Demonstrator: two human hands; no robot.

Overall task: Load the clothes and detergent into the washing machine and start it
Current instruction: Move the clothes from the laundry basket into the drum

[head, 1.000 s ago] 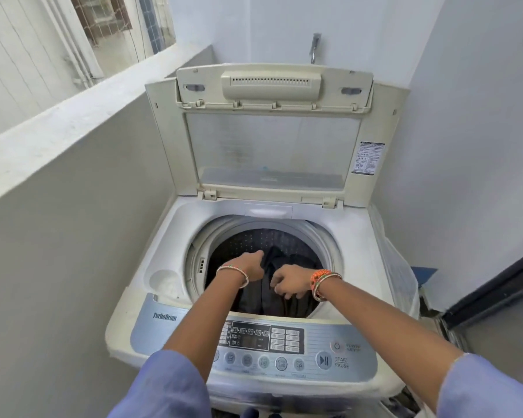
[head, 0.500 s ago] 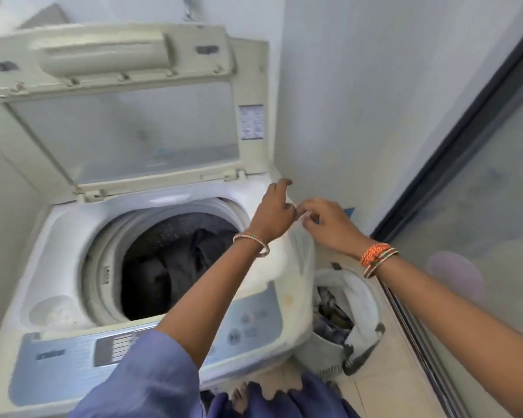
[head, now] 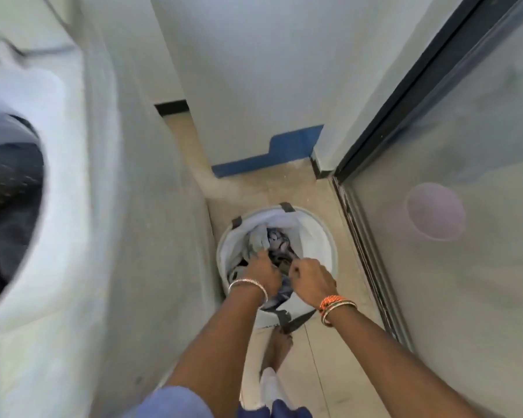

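Hands in the laundry basket [head: 320,233].
Left hand [head: 261,274] and right hand [head: 311,277] clench crumpled clothes [head: 277,241]; best gather one full bundle before lifting.

One washing machine [head: 82,206], one laundry basket [head: 323,233] (clothes inside) — two hands [head: 261,274].

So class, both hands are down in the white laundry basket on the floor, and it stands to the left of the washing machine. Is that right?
Not quite. Both the left hand and right hand are in the white laundry basket, but it stands to the right of the washing machine, as the head view shows.
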